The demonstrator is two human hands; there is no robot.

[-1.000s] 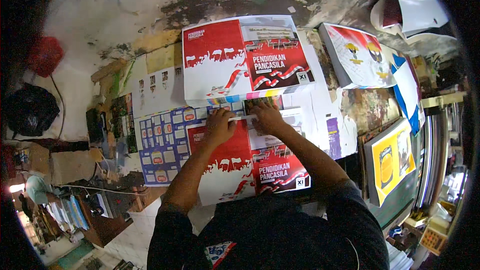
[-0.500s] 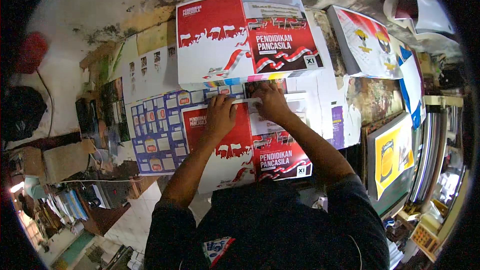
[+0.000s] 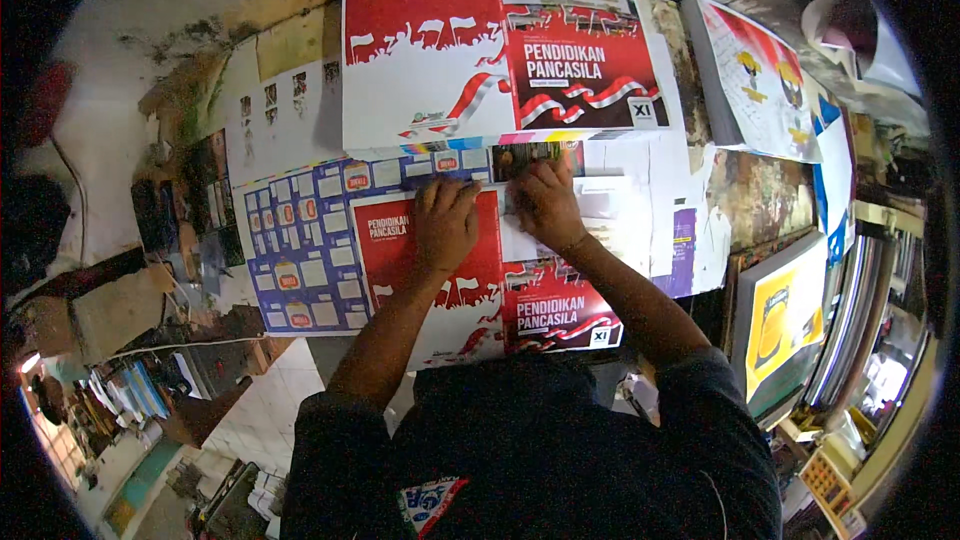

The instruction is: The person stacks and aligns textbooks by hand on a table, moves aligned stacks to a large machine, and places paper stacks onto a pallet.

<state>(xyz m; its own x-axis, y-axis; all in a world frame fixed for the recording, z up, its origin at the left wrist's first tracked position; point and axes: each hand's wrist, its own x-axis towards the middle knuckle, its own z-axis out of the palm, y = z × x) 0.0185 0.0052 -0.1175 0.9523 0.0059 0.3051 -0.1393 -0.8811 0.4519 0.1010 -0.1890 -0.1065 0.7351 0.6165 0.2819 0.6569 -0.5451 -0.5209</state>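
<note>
A printed book cover sheet (image 3: 430,325), red and white on its left half and dark red with flags on its right, lies in front of me. My left hand (image 3: 447,223) is at its upper edge near the middle, fingers pressed together on the paper. Beside it, my right hand (image 3: 546,205) has its fingers curled at the same edge; the fingertips are partly hidden. Just beyond my hands stands a thick stack of matching cover sheets (image 3: 430,80). Under the near sheet spreads a blue-purple sheet (image 3: 318,252) printed with rows of white labels.
On the right are another stack of printed sheets (image 3: 755,80) and a stack topped with a yellow print (image 3: 775,325). A stained wall (image 3: 190,0) rises behind the table. Books (image 3: 140,390) stand on a shelf at lower left, and a small wooden rack (image 3: 835,480) sits at lower right.
The view has shifted slightly, so the cover stack appears larger and higher. Both hands stay at the near sheet's upper edge; the pale strip seen between them no longer shows.
</note>
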